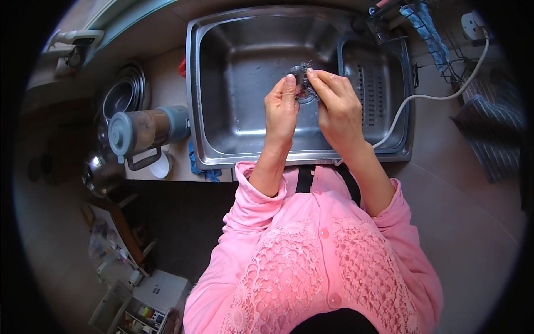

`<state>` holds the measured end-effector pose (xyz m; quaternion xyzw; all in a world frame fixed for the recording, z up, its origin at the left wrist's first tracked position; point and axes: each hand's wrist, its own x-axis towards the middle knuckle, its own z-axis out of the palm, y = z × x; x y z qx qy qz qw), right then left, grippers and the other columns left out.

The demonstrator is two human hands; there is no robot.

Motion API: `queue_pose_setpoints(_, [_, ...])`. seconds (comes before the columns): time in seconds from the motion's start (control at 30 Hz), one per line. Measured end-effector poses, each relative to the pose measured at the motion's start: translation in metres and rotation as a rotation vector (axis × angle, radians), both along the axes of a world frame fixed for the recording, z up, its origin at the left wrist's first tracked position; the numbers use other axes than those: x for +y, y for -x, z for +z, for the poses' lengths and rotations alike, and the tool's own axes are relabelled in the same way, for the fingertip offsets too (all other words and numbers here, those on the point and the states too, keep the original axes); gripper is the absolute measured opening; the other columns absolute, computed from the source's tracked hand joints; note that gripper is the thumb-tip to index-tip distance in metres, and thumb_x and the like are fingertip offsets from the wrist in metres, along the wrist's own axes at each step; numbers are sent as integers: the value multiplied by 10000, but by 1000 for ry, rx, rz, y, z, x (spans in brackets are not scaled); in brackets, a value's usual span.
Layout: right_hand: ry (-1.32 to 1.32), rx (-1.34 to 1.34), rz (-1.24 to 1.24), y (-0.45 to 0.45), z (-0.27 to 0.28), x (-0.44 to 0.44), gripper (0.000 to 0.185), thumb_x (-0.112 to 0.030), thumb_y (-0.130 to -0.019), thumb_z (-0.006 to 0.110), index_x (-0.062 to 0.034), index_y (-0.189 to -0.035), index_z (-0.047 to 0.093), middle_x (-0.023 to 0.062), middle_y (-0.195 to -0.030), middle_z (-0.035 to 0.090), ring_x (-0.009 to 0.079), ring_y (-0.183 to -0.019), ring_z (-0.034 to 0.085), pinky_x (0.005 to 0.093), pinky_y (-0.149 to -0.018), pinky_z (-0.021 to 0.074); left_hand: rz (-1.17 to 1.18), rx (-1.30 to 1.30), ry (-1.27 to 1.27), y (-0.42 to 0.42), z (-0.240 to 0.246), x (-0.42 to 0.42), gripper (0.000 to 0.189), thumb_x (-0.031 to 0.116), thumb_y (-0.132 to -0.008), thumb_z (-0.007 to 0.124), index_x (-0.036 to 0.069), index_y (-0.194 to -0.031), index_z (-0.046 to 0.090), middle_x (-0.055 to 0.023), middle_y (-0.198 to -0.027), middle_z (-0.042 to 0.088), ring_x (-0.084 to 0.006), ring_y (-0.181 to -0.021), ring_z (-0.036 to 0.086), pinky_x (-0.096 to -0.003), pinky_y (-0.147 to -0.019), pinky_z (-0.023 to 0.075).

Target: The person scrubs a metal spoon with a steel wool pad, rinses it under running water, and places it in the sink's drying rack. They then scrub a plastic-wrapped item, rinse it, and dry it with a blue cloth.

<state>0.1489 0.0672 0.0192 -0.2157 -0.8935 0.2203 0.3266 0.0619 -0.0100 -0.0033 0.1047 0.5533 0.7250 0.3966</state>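
Over the stainless steel sink [242, 104], my left hand [282, 109] grips a small, shiny, rounded metal piece [296, 71] with the thumb on top. Its exact kind cannot be told, since fingers cover much of it. A steel wool scrubber [308, 85] is pinched in the fingers of my right hand [341, 106] and presses against the right side of the metal piece. Both hands are close together above the sink drain [307, 99], which is partly hidden beneath them. Water drops dot the basin floor.
A perforated drainer tray [371, 96] sits in the sink's right side. Left of the sink stand a blender [146, 129], a white bowl [161, 165], nested metal bowls [121, 98] and a blue cloth [200, 163]. A white power cord [429, 97] runs along the right, near a striped cloth [494, 133].
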Motion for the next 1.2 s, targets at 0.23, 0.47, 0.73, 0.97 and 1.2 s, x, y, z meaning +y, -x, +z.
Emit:
queue_pose_setpoints(0.23, [11,4,13,1,3,1,433,116,-696,539,-17,-1100,620,100,-1044,620,274,-951,582,345,-805,480,-10,-7,-21,1,1,2,329,342,-970,472,59,-856,596,40,-701,518,4,-521,318,-167,-439,238])
queue_pose_setpoints(0.47, [-23,-61,-2,5,7,5,409,111,-702,555,-24,-1079,636,70,-1072,623,256,-955,578,334,-800,490,-104,23,18,1,-4,3,313,312,-977,463,55,-867,603,27,-714,520,-10,-535,348,-172,-455,272])
queue_pose_setpoints(0.73, [-255,-87,-13,9,-2,10,394,-41,-680,615,-35,-1074,639,29,-1052,609,217,-931,564,269,-707,523,-107,36,56,-4,0,6,358,316,-989,417,67,-777,564,28,-674,507,-9,-521,355,-190,-436,266])
queue_pose_setpoints(0.97, [-263,-113,10,3,-7,5,377,-60,-692,611,-50,-1066,656,20,-1109,613,198,-977,566,259,-734,527,-70,12,3,-3,-8,4,323,241,-964,350,77,-726,496,26,-639,448,-48,-506,381,-217,-435,296])
queue_pose_setpoints(1.2, [-247,-97,8,3,-13,1,388,-60,-704,600,-69,-1088,650,20,-1126,618,205,-974,571,265,-721,530,-80,-27,17,2,-9,4,318,272,-950,357,75,-783,544,29,-665,495,-49,-553,419,-208,-496,307])
